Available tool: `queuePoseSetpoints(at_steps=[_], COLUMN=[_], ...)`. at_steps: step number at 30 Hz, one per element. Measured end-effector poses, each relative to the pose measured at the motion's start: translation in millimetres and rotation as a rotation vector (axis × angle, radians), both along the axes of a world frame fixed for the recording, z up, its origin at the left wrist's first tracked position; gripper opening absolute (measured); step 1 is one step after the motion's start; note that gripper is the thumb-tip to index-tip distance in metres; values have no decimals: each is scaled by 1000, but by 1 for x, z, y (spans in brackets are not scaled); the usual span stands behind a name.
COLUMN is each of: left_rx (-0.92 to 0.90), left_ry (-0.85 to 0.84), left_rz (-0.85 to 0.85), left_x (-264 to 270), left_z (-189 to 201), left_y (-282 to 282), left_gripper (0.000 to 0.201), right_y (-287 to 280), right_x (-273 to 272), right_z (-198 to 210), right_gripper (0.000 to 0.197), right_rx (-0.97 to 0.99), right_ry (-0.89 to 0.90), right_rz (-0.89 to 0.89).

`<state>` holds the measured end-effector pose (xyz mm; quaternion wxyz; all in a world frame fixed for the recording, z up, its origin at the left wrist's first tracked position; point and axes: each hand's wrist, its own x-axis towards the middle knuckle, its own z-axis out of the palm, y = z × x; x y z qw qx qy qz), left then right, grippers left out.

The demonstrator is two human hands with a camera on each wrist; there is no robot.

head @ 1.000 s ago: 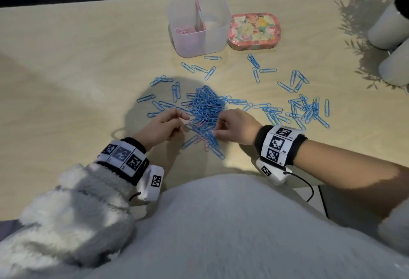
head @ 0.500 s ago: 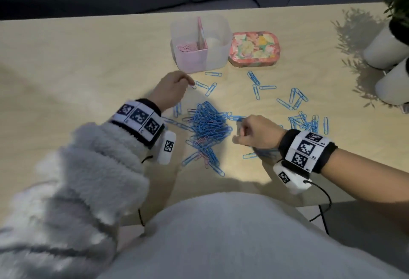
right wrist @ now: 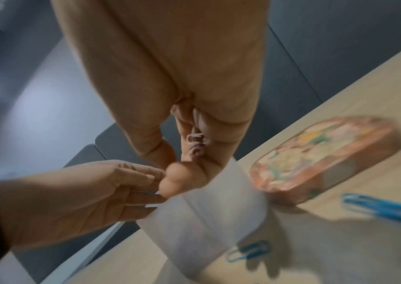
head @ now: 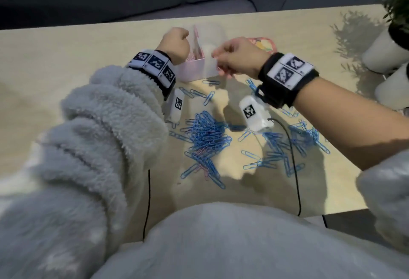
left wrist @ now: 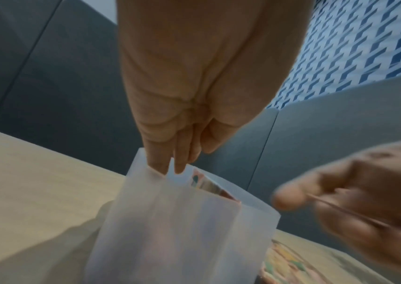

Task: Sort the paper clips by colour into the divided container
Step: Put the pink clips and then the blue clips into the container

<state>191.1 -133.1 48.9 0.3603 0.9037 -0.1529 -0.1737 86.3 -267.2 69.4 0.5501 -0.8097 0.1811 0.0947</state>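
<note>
The translucent divided container (head: 208,68) stands at the far middle of the table, with pink clips (head: 192,57) in its left compartment. My left hand (head: 177,44) hovers over that compartment, fingers (left wrist: 162,165) straight, pointing down at the rim and holding nothing I can see. My right hand (head: 219,61) is over the container's right front edge. Its curled fingers grip a few pink paper clips (right wrist: 195,144) against the palm. A dense pile of blue clips (head: 205,137), with a few pink ones mixed in, lies on the table below my wrists.
A flowered tin (head: 263,42) sits right of the container. More blue clips (head: 305,137) are scattered to the right, with single ones (right wrist: 248,251) near the container. White plant pots (head: 385,52) stand at the far right. Wrist camera cables hang over the near table edge.
Both hands left the blue pile and rose to the container. The left hand reached it first, then the right hand followed with pink clips in its grip.
</note>
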Motion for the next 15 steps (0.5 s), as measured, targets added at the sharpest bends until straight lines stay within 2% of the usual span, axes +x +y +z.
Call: queuePoseSetpoints(at_steps=[2, 5, 7, 8, 11, 14, 15], left_rx=[-81, -175, -190, -183, -113, -9, 31], left_ry=[-49, -146, -248, -272, -165, -12, 14], left_rz=[-6, 35, 32, 35, 9, -157, -218], left_x=[-6, -23, -39, -48, -82, -117, -128], left_z=[5, 7, 4, 1, -9, -24, -28], left_y=[12, 41, 62, 71, 92, 109, 114], left_gripper=[42, 42, 42, 42, 30, 16, 11], right_y=[15, 34, 41, 44, 44, 39, 37], right_x=[27, 63, 76, 78, 75, 47, 29], right_z=[5, 6, 5, 4, 6, 5, 2], right_gripper=[19, 28, 26, 27, 30, 20, 18], right_rx=[79, 262, 267, 220, 63, 125, 100], right_ry=[3, 42, 73, 90, 47, -177, -239], right_rz=[-31, -150, -174, -130, -17, -73, -31])
